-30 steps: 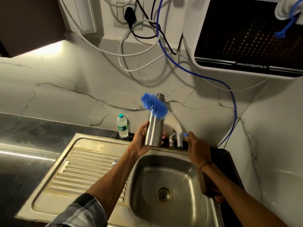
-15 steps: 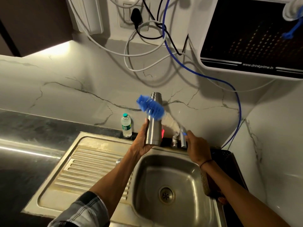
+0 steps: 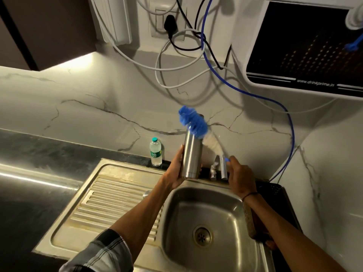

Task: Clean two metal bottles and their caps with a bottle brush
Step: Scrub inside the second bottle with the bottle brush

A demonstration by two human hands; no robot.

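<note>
Upright over the far rim of the steel sink (image 3: 231, 195), the cylindrical brushed-metal bottle (image 3: 192, 156) sits gripped round its base by the left hand (image 3: 176, 171). Right hand (image 3: 240, 177) pinches the blue-and-white bottle brush (image 3: 193, 123) by its handle, blue bristles across the bottle's neck, slightly higher than half a second ago.

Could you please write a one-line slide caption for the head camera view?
Left hand holds a metal bottle over the sink while the right hand scrubs it with a blue bottle brush.
</note>
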